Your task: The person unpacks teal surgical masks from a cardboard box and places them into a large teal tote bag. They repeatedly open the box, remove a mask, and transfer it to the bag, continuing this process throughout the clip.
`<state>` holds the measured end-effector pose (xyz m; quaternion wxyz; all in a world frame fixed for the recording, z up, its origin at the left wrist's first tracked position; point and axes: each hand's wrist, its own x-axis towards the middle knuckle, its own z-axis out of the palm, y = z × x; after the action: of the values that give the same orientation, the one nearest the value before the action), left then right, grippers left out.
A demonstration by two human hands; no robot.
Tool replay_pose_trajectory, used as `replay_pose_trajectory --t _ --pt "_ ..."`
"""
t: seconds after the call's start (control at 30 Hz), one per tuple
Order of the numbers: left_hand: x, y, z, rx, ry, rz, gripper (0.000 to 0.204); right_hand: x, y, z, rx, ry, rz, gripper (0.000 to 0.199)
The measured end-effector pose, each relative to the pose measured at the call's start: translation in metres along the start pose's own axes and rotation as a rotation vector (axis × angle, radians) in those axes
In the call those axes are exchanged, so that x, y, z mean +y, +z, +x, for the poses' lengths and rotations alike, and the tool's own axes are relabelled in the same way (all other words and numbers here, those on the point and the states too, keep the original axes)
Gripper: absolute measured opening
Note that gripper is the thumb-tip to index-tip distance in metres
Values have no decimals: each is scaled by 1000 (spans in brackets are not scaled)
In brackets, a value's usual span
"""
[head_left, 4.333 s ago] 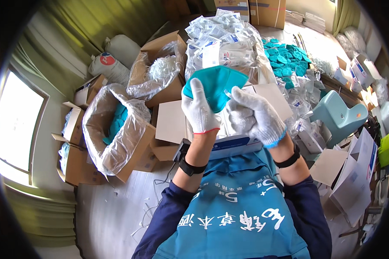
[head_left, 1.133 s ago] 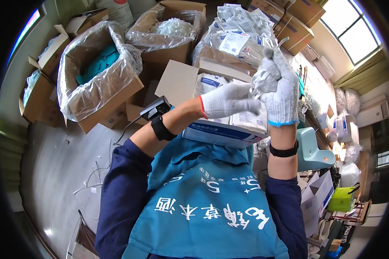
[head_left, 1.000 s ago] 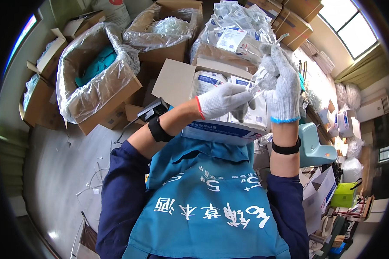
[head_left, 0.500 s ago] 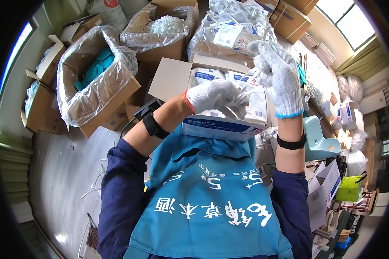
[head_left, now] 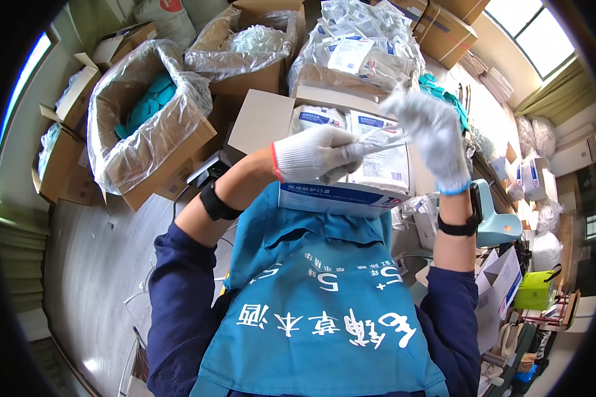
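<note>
Both hands wear white knitted gloves. My left hand [head_left: 321,153] is closed around one end of several thin white straps [head_left: 383,141], over the open carton. From there the straps run taut toward my right hand [head_left: 430,129], which is smeared by motion but appears closed on their other end. I cannot make out whether they are elastic. Below them an open white and blue carton [head_left: 338,198] holds flat white packets [head_left: 381,169] with blue print, standing close in front of my apron.
Behind the carton stands a heap of clear packets [head_left: 367,43]. To the left are plastic-lined cardboard boxes, one with teal items [head_left: 149,102], another with white strands [head_left: 255,38]. A pale blue plastic stool [head_left: 500,221] stands to the right, near a lime green box [head_left: 535,289].
My hands have moved apart: the left slightly left, the right to the right and down. The straps between them, bunched and slack before, are now drawn out straighter.
</note>
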<state>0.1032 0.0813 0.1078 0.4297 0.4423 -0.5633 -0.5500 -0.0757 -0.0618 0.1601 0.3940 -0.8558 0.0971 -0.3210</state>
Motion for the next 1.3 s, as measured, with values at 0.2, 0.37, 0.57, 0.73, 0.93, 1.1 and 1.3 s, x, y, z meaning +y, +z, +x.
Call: replay_pose_trajectory --t 0.2,0.37,0.57,0.73,0.93,1.1,1.3 --pt "22 30 -17 68 10 10 41 23 5 -35 -3 -261 -451 18" --pt "-11 52 -5 40 143 -290 45 -14 35 -45 146 274 600 20" --pt "4 73 -43 -139 -32 -82 39 -41 29 -88 -99 552 967 19" --pt "-19 87 -71 -253 106 107 30 -88 -1 -91 -719 540 515 19" --pt "1 41 -130 -25 -152 -6 23 -45 -79 -119 -7 502 593 14" --pt "-98 -30 -179 551 -406 37 8 -20 -100 -136 352 613 441 15" --pt "-167 -181 -157 939 -446 1190 31 1 -39 -90 172 675 665 28"
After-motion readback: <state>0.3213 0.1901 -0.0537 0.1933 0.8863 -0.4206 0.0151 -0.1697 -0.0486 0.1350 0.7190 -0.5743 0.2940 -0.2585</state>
